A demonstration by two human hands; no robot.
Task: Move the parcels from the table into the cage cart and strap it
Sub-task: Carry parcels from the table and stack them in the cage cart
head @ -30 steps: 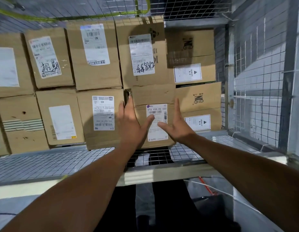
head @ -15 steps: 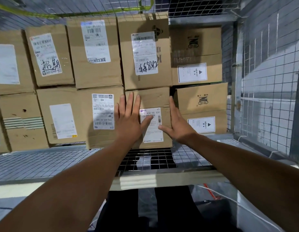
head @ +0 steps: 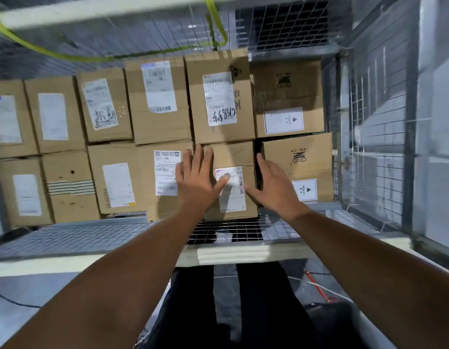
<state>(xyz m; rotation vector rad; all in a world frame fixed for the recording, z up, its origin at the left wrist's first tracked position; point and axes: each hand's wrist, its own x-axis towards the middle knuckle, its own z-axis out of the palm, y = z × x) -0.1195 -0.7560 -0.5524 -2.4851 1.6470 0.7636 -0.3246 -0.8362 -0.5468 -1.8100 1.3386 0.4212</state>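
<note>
Parcel (head: pixel 233 154) stands in the bottom row on the cage cart's (head: pixel 80 235) mesh floor, right of middle, between a labelled box (head: pixel 148 187) and a box marked heavy (head: pixel 299 162). My left hand (head: pixel 195 180) and right hand (head: pixel 273 182) lie flat on its face, fingers straight, gripping nothing. An uneven push could skew it against its neighbours or nudge the upper box (head: pixel 218 96). Depth behind it is hidden, its label is blurred, and the green strap (head: pixel 216 21) is cut off at the top.
</note>
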